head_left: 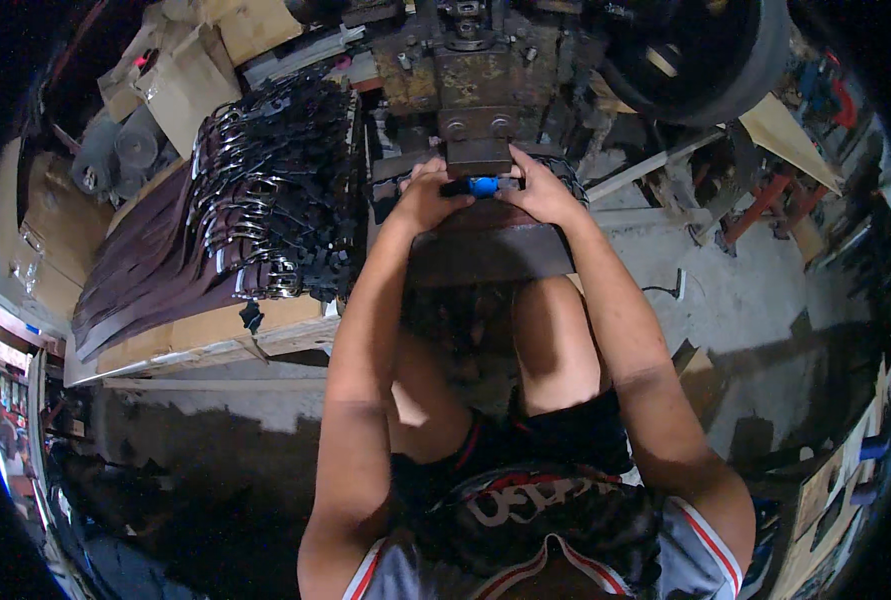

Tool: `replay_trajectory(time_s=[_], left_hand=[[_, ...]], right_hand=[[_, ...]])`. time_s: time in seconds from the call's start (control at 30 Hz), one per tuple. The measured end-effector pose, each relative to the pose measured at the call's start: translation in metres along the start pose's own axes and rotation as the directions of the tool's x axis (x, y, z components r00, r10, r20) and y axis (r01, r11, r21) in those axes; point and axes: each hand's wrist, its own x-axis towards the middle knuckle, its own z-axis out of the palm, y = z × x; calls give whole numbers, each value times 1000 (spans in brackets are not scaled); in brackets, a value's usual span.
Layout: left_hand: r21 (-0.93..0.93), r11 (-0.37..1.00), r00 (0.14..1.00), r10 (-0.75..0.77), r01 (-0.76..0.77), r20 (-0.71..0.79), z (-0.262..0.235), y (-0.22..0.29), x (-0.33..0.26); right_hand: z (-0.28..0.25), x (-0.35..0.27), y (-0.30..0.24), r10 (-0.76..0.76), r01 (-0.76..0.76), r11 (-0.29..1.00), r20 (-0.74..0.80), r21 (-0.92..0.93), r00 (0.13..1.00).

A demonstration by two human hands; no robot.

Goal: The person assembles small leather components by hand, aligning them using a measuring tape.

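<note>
My left hand [429,200] and my right hand [543,190] meet from either side under the square steel ram [478,158] of a heavy, worn press. Both have bent fingers, thumbs pointing inward. Between the thumbs shows a small bright blue piece [483,187]. A small dark piece [453,188] lies against my left fingertips, and something greyish is at my right fingertips. The ram and my fingers hide most of what they grip. Just nearer to me is the dark metal front plate [490,252] of the press.
At left, a cardboard-covered bench [205,328] carries a thick pile of dark brown straps [140,265] with metal buckles and black ends [285,190]. A large dark wheel [700,55] stands at the upper right. Red metal legs [755,212] rise beyond the concrete floor [645,260].
</note>
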Motion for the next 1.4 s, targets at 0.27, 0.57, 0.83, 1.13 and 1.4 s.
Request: replay_trajectory(time_s=[0.27, 0.57, 0.83, 1.13, 1.4], left_hand=[[-23, 1000, 998, -1, 2, 55, -3, 1, -1], [-42, 999, 1000, 16, -17, -27, -1, -5, -7], [16, 999, 916, 35, -31, -401, 2, -37, -15], [-14, 998, 924, -67, 67, -376, 3, -47, -19], [100, 982, 915, -110, 160, -389, 0, -36, -21]], right_hand=[[-3, -2, 6, 19, -22, 996, -30, -83, 999], [-7, -5, -5, 74, -74, 997, -13, 14, 997], [-6, -4, 7, 85, -55, 981, -159, 184, 984], [-10, -3, 9, 25, 12, 997, -444, 81, 896], [-22, -3, 21, 31, -3, 999, -738, 39, 674]])
